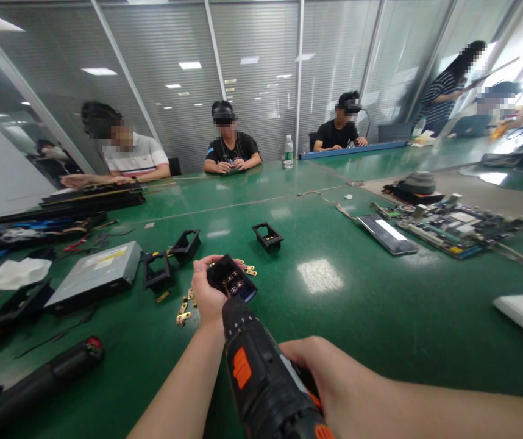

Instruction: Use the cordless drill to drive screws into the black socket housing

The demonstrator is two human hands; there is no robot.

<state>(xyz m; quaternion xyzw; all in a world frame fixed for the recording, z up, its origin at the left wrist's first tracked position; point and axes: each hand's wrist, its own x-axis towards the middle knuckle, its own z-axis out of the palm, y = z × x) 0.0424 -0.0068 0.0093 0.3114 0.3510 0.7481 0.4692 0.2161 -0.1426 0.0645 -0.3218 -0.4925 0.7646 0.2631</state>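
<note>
My left hand [207,291] is closed around a black plastic housing [249,289], whose hollow side shows small brass-coloured parts inside. In my right hand [319,372] is a black cordless drill [261,372] with orange accents. Its chuck end reaches the near edge of the housing; the bit, if any, is hidden. Loose brass terminals [183,316] lie left of my left hand, and several more rest just beyond the housing. Similar black frames stand nearby: one [267,236] behind the housing, another [186,245] to its left, and a third [156,271] farther left.
A silver optical drive [99,273] and a black cylindrical tool [37,384] lie on the left. Across the green table [366,317], a circuit board [460,225] and a dark flat device [387,235] sit at the right. Several people sit opposite, near a water bottle [288,152].
</note>
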